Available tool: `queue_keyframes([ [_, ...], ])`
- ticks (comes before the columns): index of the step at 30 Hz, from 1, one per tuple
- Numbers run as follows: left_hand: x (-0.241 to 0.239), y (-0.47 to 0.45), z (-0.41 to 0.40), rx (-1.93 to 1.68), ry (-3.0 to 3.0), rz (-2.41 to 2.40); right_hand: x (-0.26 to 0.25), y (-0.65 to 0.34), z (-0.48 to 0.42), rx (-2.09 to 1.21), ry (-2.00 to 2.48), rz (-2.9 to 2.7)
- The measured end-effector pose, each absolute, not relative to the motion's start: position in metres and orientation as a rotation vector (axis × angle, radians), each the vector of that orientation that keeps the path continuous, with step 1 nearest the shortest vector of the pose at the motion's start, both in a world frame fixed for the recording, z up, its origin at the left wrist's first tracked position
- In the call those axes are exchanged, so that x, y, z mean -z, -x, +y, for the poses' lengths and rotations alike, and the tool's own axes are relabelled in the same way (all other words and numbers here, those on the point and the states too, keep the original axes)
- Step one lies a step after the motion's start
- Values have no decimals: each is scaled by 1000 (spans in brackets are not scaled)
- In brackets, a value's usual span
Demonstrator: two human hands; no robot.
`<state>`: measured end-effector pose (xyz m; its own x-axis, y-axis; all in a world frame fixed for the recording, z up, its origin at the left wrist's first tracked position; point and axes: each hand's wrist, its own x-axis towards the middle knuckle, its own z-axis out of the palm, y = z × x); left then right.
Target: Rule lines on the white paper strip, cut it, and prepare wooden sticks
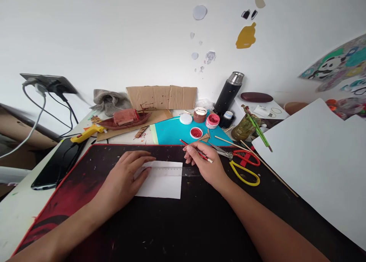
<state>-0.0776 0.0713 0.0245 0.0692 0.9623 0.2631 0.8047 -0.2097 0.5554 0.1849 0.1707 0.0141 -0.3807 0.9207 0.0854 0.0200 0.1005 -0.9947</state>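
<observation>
A small white sheet of paper (162,188) lies on the dark mat, with a clear ruler (187,171) across it that sticks out past the right edge. My left hand (127,174) rests over the left end of the paper and ruler, thumb and fingers apart; its fingertips touch down there. In my right hand (206,161) is a red and black pencil (205,157), gripped with its eraser end toward me and its tip pointing up and left, off the paper. The right hand hovers by the ruler's right end.
Scissors with red and yellow handles (243,165) lie right of my right hand, beside thin wooden sticks (274,174). Behind are an open red paint jar (212,121), a black thermos (228,92), a model boat (124,119) and a yellow glue gun (88,133). Large white sheets (320,159) stand right.
</observation>
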Motion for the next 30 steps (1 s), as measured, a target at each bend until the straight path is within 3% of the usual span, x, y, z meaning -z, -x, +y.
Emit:
queue_keyframes([
  [10, -3, 67, 43, -622, -2682, 1509, -11, -183, 170, -1309, 998, -1554],
  [30, 5, 48, 46, -475, -2835, 1585, -4, -185, 174, -1300, 1070, -1563],
])
